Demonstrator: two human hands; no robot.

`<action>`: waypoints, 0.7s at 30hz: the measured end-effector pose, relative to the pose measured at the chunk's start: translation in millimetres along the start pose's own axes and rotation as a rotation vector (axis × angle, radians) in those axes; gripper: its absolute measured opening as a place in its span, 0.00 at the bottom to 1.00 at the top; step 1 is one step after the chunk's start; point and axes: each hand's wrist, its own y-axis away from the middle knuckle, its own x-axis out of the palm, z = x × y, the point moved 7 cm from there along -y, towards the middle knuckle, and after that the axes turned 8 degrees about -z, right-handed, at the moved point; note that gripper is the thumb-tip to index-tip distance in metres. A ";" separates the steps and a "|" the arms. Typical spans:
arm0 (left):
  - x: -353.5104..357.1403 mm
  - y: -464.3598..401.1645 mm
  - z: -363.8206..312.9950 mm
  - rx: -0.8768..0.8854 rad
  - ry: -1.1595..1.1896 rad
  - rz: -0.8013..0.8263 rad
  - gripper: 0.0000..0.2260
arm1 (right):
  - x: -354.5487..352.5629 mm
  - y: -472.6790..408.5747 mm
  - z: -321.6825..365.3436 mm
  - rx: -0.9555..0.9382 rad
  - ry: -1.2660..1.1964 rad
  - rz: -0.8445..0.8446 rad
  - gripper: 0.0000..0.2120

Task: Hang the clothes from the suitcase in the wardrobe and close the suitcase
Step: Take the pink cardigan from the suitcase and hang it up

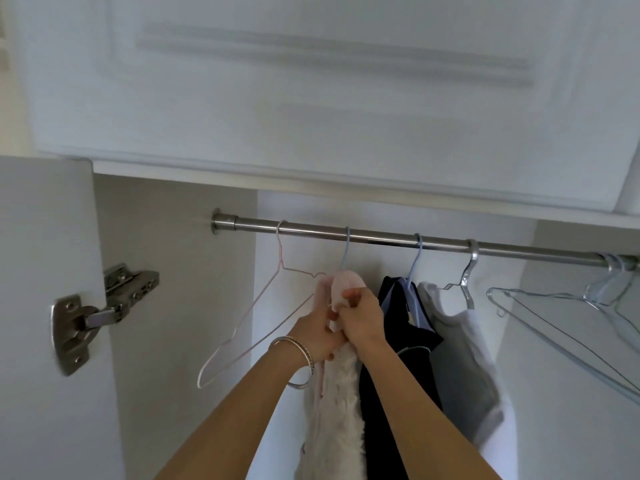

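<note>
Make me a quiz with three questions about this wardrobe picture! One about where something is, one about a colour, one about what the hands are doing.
1. Where does the empty pink hanger hang?
A. left of the pink garment
B. right of the grey garment
C. on the door

2. What colour is the garment just right of the pink garment?
A. red
B. dark navy
C. yellow

3. What are the hands doing?
A. hanging idle
B. gripping the pink garment
C. holding the rail

Answers: 1 A, nearest the rail end. 2 B, it looks dark. 3 B, left hand and right hand clutch its top.

Pink garment [341, 393] cut by bottom edge; rail [381, 237] by right.
</note>
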 end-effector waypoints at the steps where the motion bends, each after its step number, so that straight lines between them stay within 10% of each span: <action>1: 1.6 3.0 1.4 -0.002 0.011 0.006 0.15 | -2.0 3.1 -1.6 0.000 0.019 -0.007 0.13; 9: 3.4 45.3 11.3 0.025 0.014 0.011 0.03 | -19.3 53.1 -6.7 -0.013 0.131 -0.051 0.12; 21: 42.5 144.2 -16.4 0.204 -0.087 0.138 0.12 | -109.7 171.7 -40.6 0.109 0.162 -0.062 0.07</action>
